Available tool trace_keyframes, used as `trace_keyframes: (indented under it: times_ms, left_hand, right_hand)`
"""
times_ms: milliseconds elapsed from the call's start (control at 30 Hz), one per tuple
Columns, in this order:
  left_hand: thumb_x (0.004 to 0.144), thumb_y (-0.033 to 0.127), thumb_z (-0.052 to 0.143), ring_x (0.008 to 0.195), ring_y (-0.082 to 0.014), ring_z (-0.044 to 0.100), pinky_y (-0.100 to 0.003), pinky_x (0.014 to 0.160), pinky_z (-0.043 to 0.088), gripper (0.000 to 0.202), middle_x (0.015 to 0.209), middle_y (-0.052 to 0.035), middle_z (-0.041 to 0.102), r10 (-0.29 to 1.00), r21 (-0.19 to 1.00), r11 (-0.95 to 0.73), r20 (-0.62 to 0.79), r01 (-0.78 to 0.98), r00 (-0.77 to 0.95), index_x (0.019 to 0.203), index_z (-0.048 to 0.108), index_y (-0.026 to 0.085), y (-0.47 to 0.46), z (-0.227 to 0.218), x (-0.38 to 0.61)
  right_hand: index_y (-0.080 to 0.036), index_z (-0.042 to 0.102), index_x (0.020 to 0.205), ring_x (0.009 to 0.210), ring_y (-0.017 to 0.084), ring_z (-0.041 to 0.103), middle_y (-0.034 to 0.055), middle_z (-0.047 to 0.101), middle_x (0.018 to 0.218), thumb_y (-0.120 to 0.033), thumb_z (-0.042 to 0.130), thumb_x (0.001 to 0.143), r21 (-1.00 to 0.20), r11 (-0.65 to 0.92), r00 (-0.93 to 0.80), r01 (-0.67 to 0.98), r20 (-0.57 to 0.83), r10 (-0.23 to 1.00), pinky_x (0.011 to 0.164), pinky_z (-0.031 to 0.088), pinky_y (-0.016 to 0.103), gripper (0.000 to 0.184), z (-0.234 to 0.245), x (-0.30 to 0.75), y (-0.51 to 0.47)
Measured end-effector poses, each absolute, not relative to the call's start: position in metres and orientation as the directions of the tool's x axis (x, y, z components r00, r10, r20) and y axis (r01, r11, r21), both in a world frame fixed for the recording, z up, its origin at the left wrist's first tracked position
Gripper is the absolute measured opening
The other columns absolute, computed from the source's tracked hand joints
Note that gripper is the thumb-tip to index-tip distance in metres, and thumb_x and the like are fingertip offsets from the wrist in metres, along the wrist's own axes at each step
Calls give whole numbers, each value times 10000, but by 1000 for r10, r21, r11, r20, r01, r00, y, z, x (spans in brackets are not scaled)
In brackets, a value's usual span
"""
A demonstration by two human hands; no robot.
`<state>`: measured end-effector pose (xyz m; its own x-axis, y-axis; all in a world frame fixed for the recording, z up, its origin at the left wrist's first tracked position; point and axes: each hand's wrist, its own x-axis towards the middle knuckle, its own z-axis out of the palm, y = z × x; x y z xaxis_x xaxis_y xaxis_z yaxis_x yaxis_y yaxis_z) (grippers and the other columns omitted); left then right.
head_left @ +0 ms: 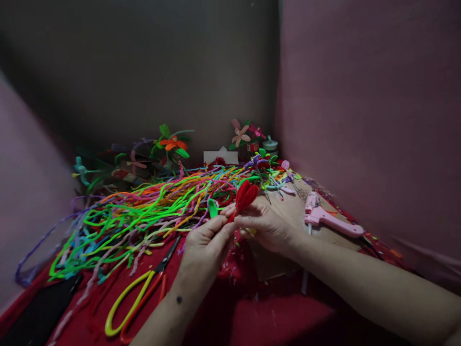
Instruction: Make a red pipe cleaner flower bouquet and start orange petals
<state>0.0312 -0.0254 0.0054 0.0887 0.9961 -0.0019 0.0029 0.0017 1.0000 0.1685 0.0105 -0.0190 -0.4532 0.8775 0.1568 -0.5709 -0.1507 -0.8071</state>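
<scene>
Between my two hands is a red pipe-cleaner flower (246, 194), its looped petals pointing up and to the right. My left hand (211, 240) pinches its narrow base from the left, thumb and fingers pressed together. From the right, my right hand (264, 226) closes its fingertips on the same base just under the petals. A green pipe-cleaner leaf (212, 208) stands up just behind the left fingers; whether it is joined to the flower I cannot tell. Something yellow shows in part below the right fingers.
Loose pipe cleaners (144, 211) in many colours heap across the left and back. Yellow-and-orange-handled scissors (144, 293) lie at front left, near a black flat object (43, 312). A pink glue gun (327, 218) rests on cardboard (288, 211) at right. Finished flowers (173, 143) stand behind.
</scene>
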Motion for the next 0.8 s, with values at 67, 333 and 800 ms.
trace_keyframes:
  times_ms: [67,333,800]
  left_hand:
    - [680,340,688,381,-27,289,-166,363,193,245,453,68,407,994,999,31,-30,-10,105,593,566,147,-26,8,31]
    - [754,336,641,342,-16,302,-162,359,203,305,454,55,453,971,993,90,-69,-81,230,557,511,142,-24,8,23]
    - [773,376,642,288,5,145,-135,316,185,239,396,95,377,832,880,359,-151,-311,533,705,606,150,-19,1,20]
  right_hand:
    - [-177,698,775,700,97,546,-13,634,759,-149,737,615,-805,-118,-453,-581,200,869,631,408,221,168,-15,170,9]
    - [-154,698,779,639,93,539,-6,642,712,-158,701,645,-828,-106,-462,-550,196,865,635,407,238,134,-14,171,10]
    - [-154,675,749,532,68,512,-22,617,615,-242,775,582,-725,-321,-586,-610,139,798,501,335,186,214,-24,167,12]
